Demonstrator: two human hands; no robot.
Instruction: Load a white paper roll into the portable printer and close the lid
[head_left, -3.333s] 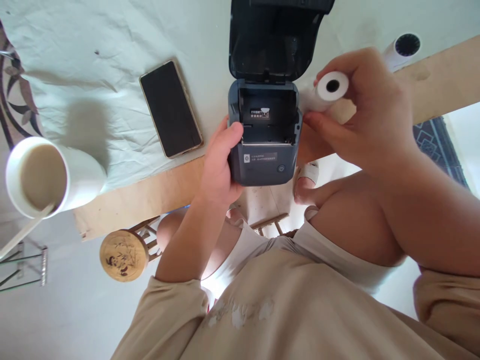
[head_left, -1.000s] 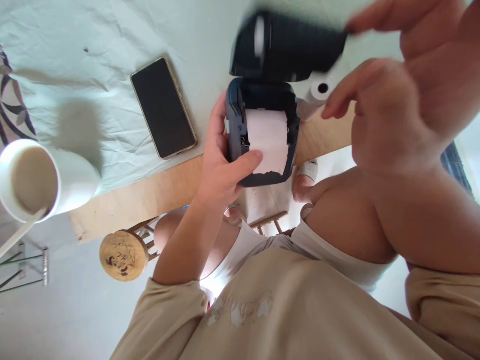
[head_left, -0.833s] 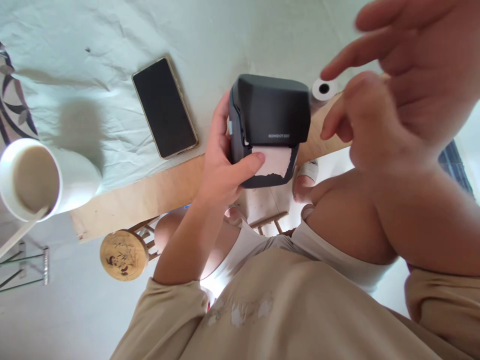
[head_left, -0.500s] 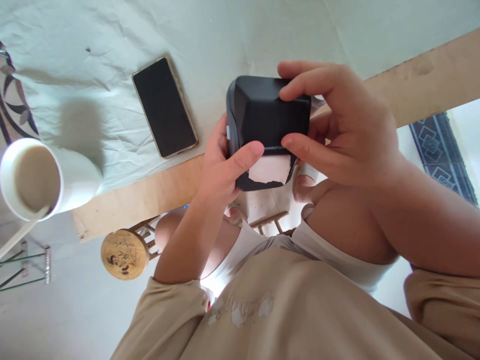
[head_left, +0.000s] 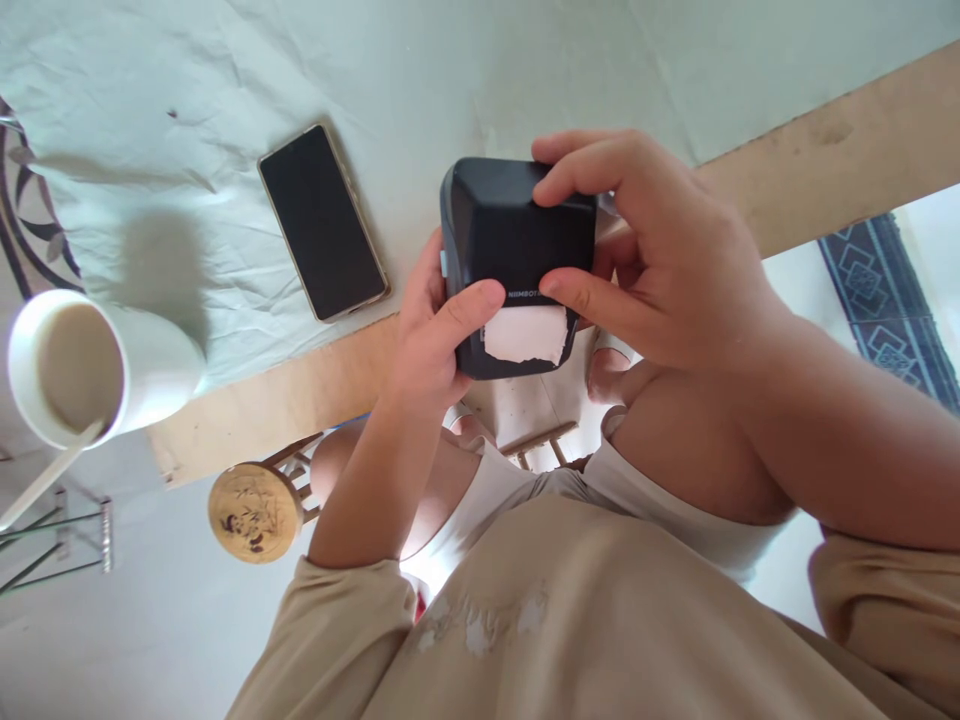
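A black label printer with "NIIMBOT" lettering is held up in front of me, over the near edge of the table. A piece of white paper with a torn lower edge shows at its near end. My left hand is closed round the printer's left side, thumb lying on top near the lettering. My right hand grips the right side, thumb by the lettering and fingertips on the upper cover; some of its fingers are hidden behind the printer.
A smartphone with a dark screen lies on the pale green cloth. At the left stands a white cup of milky brown drink with a stirrer. Below the table are a round wooden stool and a dark patterned mat.
Both hands and the printer have shifted slightly left in view. The right thumb and fingers keep nearly the same place on the cover. The view itself has moved a little.
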